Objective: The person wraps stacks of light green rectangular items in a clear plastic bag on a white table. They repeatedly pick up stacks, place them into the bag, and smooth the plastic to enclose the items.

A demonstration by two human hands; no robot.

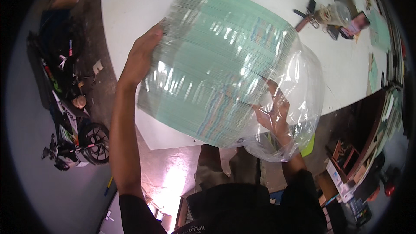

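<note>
A large stack of pale green paper pieces (190, 56), packed in several tight rows, lies tilted over the near edge of the white table (134, 0). Faint coloured stripes run along its edges. A clear plastic bag (303, 78) covers the stack and bulges loose at the right. My left hand (144, 54) is pressed against the bag's left side, its fingers closed along the stack. At the lower right, my right hand (275, 110) shows through the clear plastic, reaching inside the bag's open end. Its fingers are bent round the stack's edge.
At the table's far right lie a black-handled tool (308, 15), a clear plastic container (338, 14) and a phone (357, 24). A motorcycle (69, 112) stands on the left. Shelving with assorted items (346, 160) is at the lower right.
</note>
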